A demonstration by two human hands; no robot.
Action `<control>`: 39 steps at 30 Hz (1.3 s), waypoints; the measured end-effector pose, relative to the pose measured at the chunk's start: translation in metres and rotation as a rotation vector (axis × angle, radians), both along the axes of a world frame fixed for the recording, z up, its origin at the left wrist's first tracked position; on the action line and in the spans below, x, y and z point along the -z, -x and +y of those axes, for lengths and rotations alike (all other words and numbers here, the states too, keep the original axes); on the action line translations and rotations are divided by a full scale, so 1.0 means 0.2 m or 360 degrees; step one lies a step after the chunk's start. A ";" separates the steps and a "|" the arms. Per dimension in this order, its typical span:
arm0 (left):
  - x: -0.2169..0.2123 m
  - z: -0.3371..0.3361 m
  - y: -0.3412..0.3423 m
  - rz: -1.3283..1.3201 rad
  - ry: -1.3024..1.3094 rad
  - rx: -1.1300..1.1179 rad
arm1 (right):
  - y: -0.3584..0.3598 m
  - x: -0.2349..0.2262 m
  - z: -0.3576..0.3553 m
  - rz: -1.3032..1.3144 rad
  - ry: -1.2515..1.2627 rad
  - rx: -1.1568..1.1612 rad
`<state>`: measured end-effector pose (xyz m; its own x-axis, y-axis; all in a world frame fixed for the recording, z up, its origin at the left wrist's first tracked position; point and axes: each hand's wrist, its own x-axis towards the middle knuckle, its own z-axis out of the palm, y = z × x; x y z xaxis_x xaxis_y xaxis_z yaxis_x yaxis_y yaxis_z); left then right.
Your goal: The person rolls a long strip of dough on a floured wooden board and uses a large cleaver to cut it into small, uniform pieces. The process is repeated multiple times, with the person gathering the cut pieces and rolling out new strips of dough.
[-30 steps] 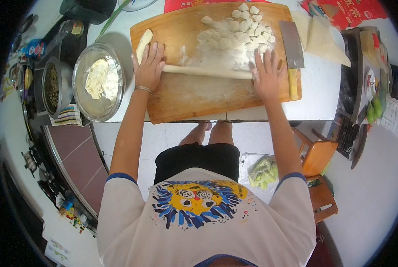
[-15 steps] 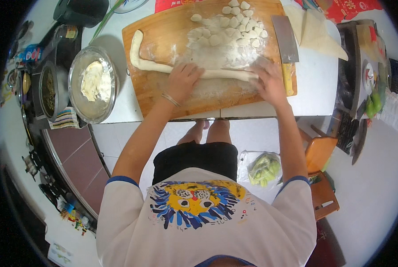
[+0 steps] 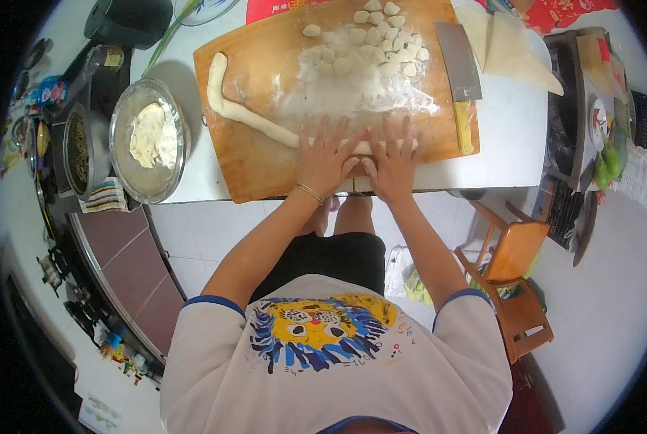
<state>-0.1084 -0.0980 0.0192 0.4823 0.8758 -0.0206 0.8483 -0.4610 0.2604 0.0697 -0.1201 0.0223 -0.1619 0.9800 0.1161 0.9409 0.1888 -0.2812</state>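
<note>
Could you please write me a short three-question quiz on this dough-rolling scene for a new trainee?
1. True or false: both hands, the left hand and the right hand, rest palm down on the dough rope.
2. Where does the cleaver lie? A) in the metal bowl B) on the right side of the wooden board C) on the orange chair
3. Fill in: the small cut dough pieces lie at the board's ____ edge, away from the person.

Key: 1 true; 2 B; 3 far.
</note>
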 end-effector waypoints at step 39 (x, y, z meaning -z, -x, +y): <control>0.01 -0.03 0.11 0.0080 0.0107 -0.0149 | 0.09 -0.02 0.00 -0.0065 0.0138 -0.0006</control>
